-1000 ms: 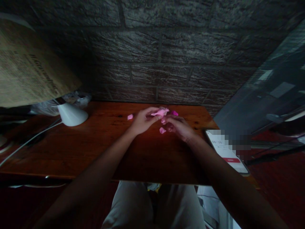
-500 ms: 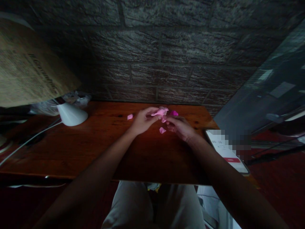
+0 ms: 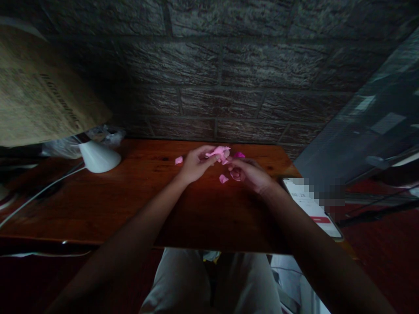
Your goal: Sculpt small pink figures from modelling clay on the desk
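Over the far middle of the table, my left hand (image 3: 195, 165) pinches a light pink flower (image 3: 220, 152) with soft, ruffled petals, thumb in front and fingers behind. Just right of the flower is my right hand (image 3: 249, 172), fingers curled and thumb pressed to the index finger. A pink petal (image 3: 234, 175) shows among its curled fingers, partly hidden. One loose petal (image 3: 224, 179) lies on the wood below the flower, another petal (image 3: 179, 160) left of my left hand. A darker magenta piece (image 3: 240, 155) sits behind my right fingertips.
The wooden table (image 3: 131, 205) meets a dark brick wall (image 3: 196, 65). A phone (image 3: 314, 209) showing a timer lies at the right edge. At left stands a lamp with a white base (image 3: 99, 156), a paper-like shade (image 3: 46, 87) and a white cable (image 3: 42, 192).
My right fingertips have drawn slightly away from the flower, and a pink petal now shows under them. The flower has turned a little in my left hand.
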